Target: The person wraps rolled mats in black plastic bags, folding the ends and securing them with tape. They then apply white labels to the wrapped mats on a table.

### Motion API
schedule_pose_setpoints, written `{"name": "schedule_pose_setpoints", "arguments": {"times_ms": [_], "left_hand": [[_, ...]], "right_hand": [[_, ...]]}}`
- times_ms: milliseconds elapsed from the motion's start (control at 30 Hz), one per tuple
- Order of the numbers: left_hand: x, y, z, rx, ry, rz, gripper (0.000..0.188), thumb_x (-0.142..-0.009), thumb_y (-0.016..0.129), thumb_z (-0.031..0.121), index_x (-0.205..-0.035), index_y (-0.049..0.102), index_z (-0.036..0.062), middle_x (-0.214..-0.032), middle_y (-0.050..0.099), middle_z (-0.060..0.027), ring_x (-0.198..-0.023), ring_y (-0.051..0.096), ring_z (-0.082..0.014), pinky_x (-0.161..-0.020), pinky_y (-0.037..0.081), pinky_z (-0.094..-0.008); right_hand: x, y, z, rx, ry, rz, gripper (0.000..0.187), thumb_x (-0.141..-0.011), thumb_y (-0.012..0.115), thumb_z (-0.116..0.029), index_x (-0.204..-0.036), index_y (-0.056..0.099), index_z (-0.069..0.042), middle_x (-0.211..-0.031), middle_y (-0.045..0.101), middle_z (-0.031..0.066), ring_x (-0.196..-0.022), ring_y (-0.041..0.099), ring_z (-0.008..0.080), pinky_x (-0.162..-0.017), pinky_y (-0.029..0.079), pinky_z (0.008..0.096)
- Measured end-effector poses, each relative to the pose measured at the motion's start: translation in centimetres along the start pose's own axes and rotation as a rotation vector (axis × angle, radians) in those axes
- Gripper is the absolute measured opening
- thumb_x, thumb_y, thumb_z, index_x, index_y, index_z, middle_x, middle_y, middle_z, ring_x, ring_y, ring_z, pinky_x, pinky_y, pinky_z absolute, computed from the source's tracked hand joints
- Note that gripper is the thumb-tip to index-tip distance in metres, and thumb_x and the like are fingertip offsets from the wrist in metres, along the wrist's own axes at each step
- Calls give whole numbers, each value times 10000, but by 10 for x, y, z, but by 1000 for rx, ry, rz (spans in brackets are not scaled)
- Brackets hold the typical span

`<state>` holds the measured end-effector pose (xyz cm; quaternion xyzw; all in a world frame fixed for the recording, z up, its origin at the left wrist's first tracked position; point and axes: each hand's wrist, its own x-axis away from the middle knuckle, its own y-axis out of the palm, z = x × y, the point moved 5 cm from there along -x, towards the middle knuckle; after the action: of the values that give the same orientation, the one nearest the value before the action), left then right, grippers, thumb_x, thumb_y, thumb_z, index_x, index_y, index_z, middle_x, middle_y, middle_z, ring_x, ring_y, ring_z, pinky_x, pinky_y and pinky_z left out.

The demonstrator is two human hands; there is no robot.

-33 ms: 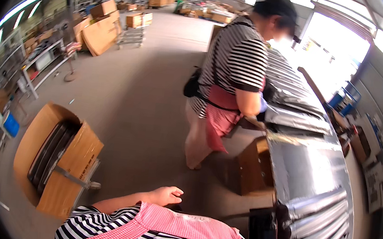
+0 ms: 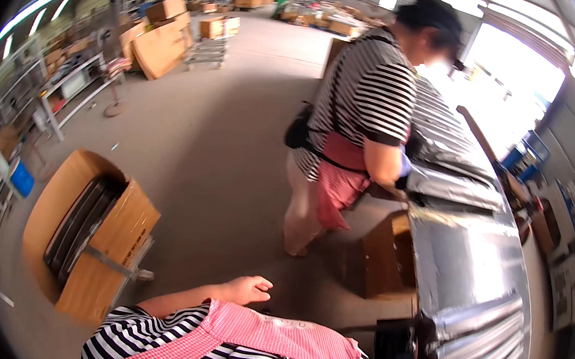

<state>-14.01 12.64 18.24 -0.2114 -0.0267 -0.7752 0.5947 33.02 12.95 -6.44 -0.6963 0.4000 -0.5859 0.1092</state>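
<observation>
My left hand [image 2: 248,289] hangs in front of my pink checked apron [image 2: 266,319], with its fingers curled in loosely. Nothing shows in it, and it touches no object. My right hand is out of the picture. To the right, a bench [image 2: 461,257] carries a row of glossy dark wrapped bundles [image 2: 481,340] near me. A black object [image 2: 394,355] stands against its near side. On my left is an open cardboard box [image 2: 113,238] holding several dark flat pieces [image 2: 79,228].
A co-worker [image 2: 358,110] in a striped shirt leans over more dark wrapped bundles [image 2: 451,190] farther along the bench. Another cardboard box [image 2: 388,257] sits beside the bench. Metal racks [image 2: 76,94] line the left, and stacked cartons [image 2: 165,44] with a cart [image 2: 208,52] stand behind.
The whole view has turned slightly, so most of the scene sits a little farther right. My left hand keeps its curled shape, and the co-worker stays bent over the bench.
</observation>
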Motion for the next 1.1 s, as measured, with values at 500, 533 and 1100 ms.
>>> {"name": "schedule_pose_setpoints", "arguments": {"times_ms": [500,533,1100], "left_hand": [[204,-224,-357,104,-1229,750,507,-837,705,304,-1250,588,34,-1121,670,-156,-985,659,-298,-841,534,-412],[192,-247,-365,110,-1241,692,503,-839,705,295,-1249,584,32,-1115,669,-153,-981,657,-292,-839,533,-411],[-349,-913,-174,-315,-72,890,415,-892,704,206,-1242,567,32,-1015,663,-113,-893,636,-206,-845,531,-350]], "right_hand": [[-154,-59,-650,-97,-830,-128,433,-859,655,-295,-1168,629,7,-1084,684,188,-994,662,308,-869,510,401],[-169,-41,-659,-163,-706,-291,440,-874,662,-296,-1201,620,-5,-1111,676,177,-1018,653,284,-877,512,379],[-373,-104,-943,-11,-258,-266,514,-823,738,-361,-1227,643,-57,-1185,673,139,-1131,623,282,-940,501,376]]}}
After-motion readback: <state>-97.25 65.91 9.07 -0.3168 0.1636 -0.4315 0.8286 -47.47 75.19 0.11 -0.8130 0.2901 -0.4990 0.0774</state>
